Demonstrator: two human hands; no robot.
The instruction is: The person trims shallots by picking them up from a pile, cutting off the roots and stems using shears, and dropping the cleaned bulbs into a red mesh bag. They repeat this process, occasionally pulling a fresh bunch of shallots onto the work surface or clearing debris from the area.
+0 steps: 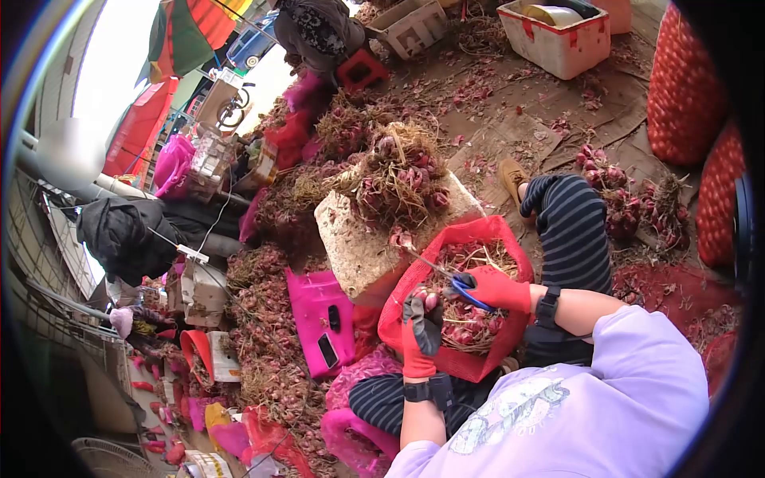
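Fingers of the left hand (422, 325), pinching a shallot (431, 302); those of the right hand (496, 288), curled round blue-handled scissors (472, 294); red mesh (390, 312) around both.

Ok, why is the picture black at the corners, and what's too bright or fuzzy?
In the head view, probably a very wide lens makes corners black and edges bend; left of the umbrella it's glaring white; a pale, blurry blob covers part of the left side; the scissors look clearer.

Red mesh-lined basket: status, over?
Red-gloved right hand on blue-handled scissors. Grey-palmed left hand holding pink bulbs. Dirty white foam block close beyond basket.
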